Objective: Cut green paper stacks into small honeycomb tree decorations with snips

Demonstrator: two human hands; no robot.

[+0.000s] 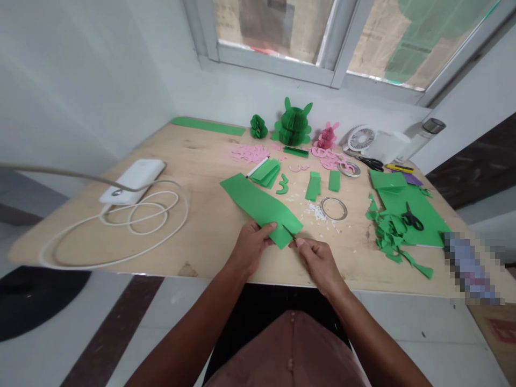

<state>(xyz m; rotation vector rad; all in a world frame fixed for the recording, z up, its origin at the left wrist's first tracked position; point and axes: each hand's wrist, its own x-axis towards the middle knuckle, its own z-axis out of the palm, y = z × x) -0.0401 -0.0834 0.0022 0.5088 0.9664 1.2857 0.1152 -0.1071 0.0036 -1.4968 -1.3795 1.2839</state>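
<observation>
A long strip of green paper [262,207] slants over the front middle of the table. My left hand [252,244] grips its near edge, thumb on top and fingers underneath. My right hand [318,260] is closed around small scissors [289,233], whose handles are hidden in the fingers. The thin dark blade lies across the strip's near right end. Just beyond the strip are a stack of folded green paper pieces [266,173] and a wavy green cutout [282,184].
A power bank [133,180] with a looped white cable [183,220] lies at left. Green scraps [391,234] and black-handled scissors [411,217] lie at right. A tape ring [334,208] sits beyond my right hand. Paper figures [293,126] and a fan [362,138] stand along the back.
</observation>
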